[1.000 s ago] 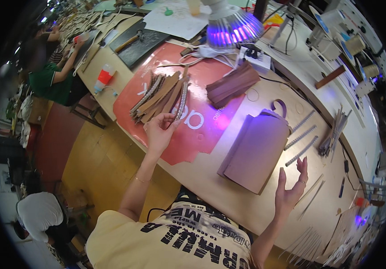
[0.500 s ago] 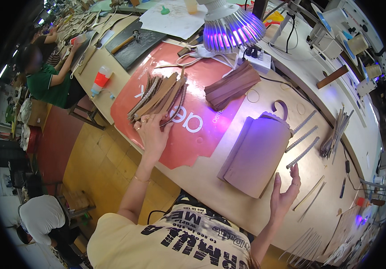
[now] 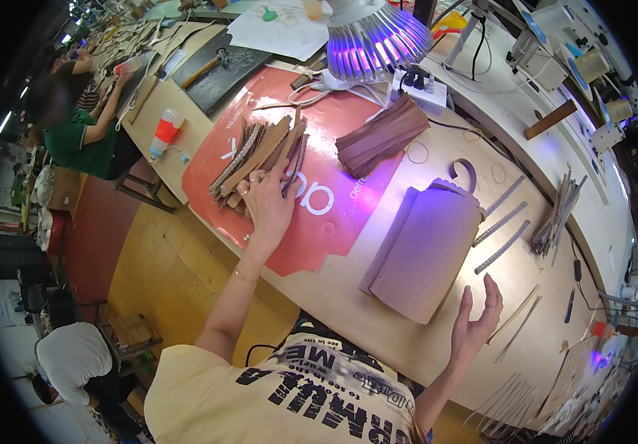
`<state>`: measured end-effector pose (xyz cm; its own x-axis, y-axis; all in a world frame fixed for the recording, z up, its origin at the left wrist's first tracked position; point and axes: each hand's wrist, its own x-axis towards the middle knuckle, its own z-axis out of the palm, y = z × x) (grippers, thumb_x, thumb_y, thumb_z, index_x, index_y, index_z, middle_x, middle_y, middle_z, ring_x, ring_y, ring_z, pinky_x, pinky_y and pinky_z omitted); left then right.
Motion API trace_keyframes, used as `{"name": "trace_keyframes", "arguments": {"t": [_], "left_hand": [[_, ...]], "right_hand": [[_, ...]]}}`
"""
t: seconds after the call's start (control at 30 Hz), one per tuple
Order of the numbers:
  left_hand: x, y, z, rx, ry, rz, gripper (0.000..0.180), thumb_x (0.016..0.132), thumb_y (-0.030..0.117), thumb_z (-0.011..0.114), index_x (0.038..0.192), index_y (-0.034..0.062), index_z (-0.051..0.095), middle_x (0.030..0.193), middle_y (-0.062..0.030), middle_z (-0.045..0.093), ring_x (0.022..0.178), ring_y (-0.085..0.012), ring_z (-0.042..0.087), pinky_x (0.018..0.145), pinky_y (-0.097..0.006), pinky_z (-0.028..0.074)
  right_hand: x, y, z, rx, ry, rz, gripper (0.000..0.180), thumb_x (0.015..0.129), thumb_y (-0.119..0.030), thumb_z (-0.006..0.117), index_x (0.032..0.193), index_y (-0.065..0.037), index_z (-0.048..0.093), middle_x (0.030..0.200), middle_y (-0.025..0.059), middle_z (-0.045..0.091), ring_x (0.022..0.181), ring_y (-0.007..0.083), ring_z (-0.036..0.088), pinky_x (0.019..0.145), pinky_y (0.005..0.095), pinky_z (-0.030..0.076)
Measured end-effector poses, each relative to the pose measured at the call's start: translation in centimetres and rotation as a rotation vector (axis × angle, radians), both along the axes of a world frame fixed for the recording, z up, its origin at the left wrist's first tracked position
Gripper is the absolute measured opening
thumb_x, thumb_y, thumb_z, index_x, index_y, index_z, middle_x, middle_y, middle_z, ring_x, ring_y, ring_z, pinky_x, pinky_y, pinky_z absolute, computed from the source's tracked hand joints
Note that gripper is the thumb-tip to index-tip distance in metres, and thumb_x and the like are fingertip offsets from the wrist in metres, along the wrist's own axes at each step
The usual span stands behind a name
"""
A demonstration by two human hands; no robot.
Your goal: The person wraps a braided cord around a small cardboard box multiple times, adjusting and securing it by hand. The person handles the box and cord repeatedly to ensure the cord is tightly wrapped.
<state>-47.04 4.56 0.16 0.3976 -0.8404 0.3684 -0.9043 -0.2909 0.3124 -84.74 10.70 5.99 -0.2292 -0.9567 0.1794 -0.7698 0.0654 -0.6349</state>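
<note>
Two hands out: my left hand (image 3: 269,203), fingers spread, presses the pile of brown leather strips (image 3: 260,157) on the red mat (image 3: 311,222) near the bench's left edge; my right hand (image 3: 474,325) hovers open, holding nothing, beside the folded tan leather panel (image 3: 426,251).

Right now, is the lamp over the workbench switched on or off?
On. The lamp glows violet and throws a purple sheen onto the brown leather piece below it.
</note>
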Motion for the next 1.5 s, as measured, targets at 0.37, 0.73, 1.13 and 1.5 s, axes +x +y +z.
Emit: {"name": "trace_keyframes", "arguments": {"t": [0.37, 0.73, 1.13, 1.5], "left_hand": [[1.2, 0.9, 4.8, -0.332, 1.263, -0.183, 0.036, 0.088, 0.005, 0.070, 0.119, -0.0040, 0.055, 0.094, -0.0105, 0.071, 0.081, -0.0144, 0.068, 0.073, -0.028, 0.055], [-2.4, 1.7, 10.1, -0.236, 1.581, -0.380, 0.038, 0.088, 0.001, 0.069, 0.122, -0.0035, 0.054, 0.099, -0.0117, 0.070, 0.090, -0.0125, 0.067, 0.083, -0.023, 0.052], [-8.6, 2.2, 15.4, 0.059, 0.626, -0.849, 0.041, 0.086, 0.001, 0.064, 0.126, 0.0115, 0.060, 0.095, -0.0036, 0.070, 0.083, -0.0165, 0.065, 0.082, -0.033, 0.043], [-9.7, 0.9, 17.7, 0.047, 0.263, -1.195, 0.053, 0.081, 0.005, 0.070, 0.132, 0.0098, 0.055, 0.115, -0.0094, 0.064, 0.114, -0.0245, 0.056, 0.098, -0.043, 0.036]], "right_hand": [[-0.1, -0.3, 0.0, -0.035, -0.041, -0.033, 0.039, 0.092, -0.017, 0.065, 0.129, -0.006, 0.059, 0.128, 0.0120, 0.059, 0.121, 0.0274, 0.052, 0.104, 0.0410, 0.035], [-0.1, -0.1, 0.1, 0.002, -0.044, -0.037, 0.038, 0.094, -0.019, 0.064, 0.129, -0.006, 0.059, 0.127, 0.0128, 0.058, 0.120, 0.0283, 0.052, 0.104, 0.0409, 0.036], [2.4, -1.3, 5.3, -0.475, -0.014, 0.161, 0.049, 0.085, -0.010, 0.071, 0.130, -0.001, 0.053, 0.126, 0.0140, 0.060, 0.120, 0.0294, 0.054, 0.102, 0.0410, 0.041], [6.2, -1.7, 9.4, -0.195, -0.333, 0.547, 0.077, 0.081, -0.001, 0.075, 0.145, -0.002, 0.033, 0.088, 0.0078, 0.070, 0.080, 0.0140, 0.066, 0.073, 0.0250, 0.052]]}}
